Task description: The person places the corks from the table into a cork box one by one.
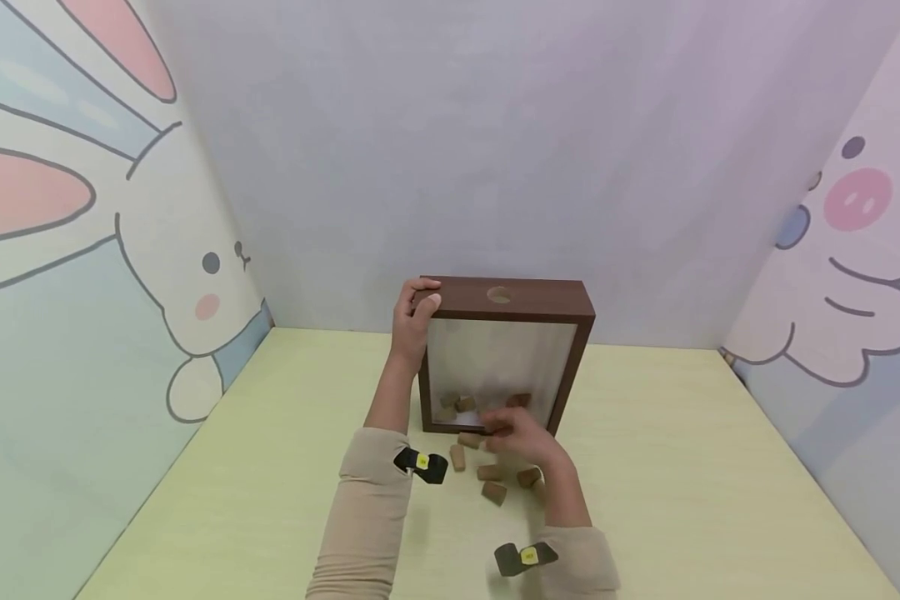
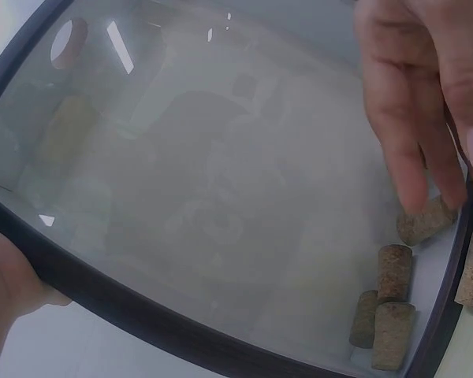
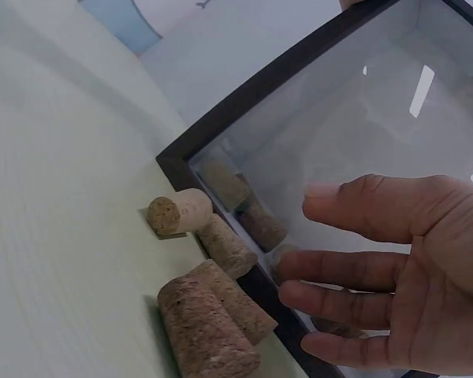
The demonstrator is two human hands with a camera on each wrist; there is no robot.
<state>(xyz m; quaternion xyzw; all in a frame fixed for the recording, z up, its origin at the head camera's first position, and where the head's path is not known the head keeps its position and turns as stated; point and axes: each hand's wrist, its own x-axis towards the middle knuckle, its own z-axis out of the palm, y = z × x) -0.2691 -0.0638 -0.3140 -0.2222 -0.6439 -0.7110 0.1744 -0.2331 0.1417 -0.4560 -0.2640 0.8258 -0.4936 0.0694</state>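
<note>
A dark brown shadow box (image 1: 543, 293) with a clear front panel stands upright on the table, a round hole in its top. My left hand (image 1: 414, 323) grips its top left corner, thumb over the front edge. Several corks (image 2: 394, 272) lie inside along the bottom, behind the panel. In front of the lower panel is my right hand (image 1: 521, 435); the right wrist view shows its fingers (image 3: 343, 268) spread and its palm bare. Loose corks (image 3: 209, 331) lie on the table below that hand, some close against the bottom frame.
The pale yellow-green table (image 1: 667, 467) extends around the box. A light curtain-like backdrop (image 1: 450, 167) rises behind it, with a cartoon rabbit (image 1: 187, 275) on the left panel and a pink-nosed animal (image 1: 858, 200) on the right.
</note>
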